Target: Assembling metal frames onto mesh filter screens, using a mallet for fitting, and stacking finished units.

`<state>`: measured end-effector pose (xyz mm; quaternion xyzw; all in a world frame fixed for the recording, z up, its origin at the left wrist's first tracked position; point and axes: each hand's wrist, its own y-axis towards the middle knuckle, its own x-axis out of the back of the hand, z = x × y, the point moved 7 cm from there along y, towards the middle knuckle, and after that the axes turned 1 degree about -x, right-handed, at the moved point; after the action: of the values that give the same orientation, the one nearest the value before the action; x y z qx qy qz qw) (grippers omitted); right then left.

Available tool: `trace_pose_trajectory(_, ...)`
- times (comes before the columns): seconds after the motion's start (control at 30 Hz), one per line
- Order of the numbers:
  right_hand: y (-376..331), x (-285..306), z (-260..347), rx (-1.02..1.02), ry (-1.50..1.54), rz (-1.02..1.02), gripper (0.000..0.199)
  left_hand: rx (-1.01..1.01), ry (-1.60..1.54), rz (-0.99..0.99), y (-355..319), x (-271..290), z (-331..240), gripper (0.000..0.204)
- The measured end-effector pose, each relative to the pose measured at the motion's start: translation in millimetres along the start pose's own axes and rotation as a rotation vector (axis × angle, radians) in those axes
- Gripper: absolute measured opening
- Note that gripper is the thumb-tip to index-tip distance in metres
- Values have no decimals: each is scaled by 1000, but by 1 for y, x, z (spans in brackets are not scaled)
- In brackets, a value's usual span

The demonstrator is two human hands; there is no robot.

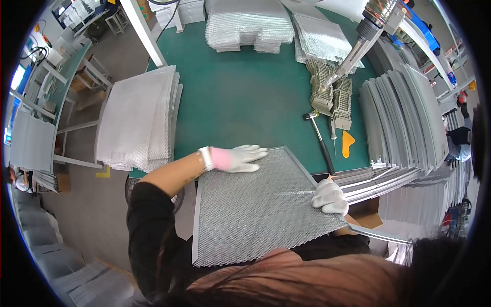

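Left hand (239,158), in a white glove with a pink cuff, lies flat with fingers spread on the upper left corner of a framed mesh panel (255,204). That panel (a grey expanded-metal sheet in a thin metal frame) rests tilted across the near edge of the green worktop (240,92), its lower part reaching over the person's lap. Well to the left of the hand, a stack of bare mesh sheets (138,117) sits at the worktop's left edge, partly overhanging it.

Right hand (330,197), also gloved in white, is curled over the panel's right edge, fingers pressed together on the frame there; whether the thumb goes underneath I cannot tell. Just beyond it a hammer (319,139) with a black handle lies on the worktop, head pointing away from the person, and a small orange scraper (348,143) lies just beside it to the right. Behind those stands a cluster of grey metal clips (332,94), with a hanging power tool (358,43) pointing down at them. Farthest right, a fanned pile of grey frame strips (404,123) leans across the worktop's right edge.
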<state>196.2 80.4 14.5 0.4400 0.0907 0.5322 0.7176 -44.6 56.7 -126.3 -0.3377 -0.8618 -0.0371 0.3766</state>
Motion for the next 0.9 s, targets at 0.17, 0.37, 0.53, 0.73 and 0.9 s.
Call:
trace_pose_trajectory(0.17, 25, -2, 10, 150, -41, -128, 29, -82, -169, -4, 40, 18, -8, 60)
trace_pose_trajectory(0.37, 33, 13, -12, 197, -94, -109, 36, 50, -550, -26, -43, 68, -38, 54)
trace_pose_trajectory(0.53, 92, 42, -41, -79, -214, -472, 32, -996, -551, -789, -172, 115, -107, 61)
trace_pose_trajectory(0.73, 116, 54, -78, -317, -170, -510, 23, -254, -142, -1739, -184, 112, -113, 8)
trace_pose_trajectory(0.9, 98, 58, -91, -221, 7, -606, 34, -388, -94, -1609, -171, 103, -111, 16)
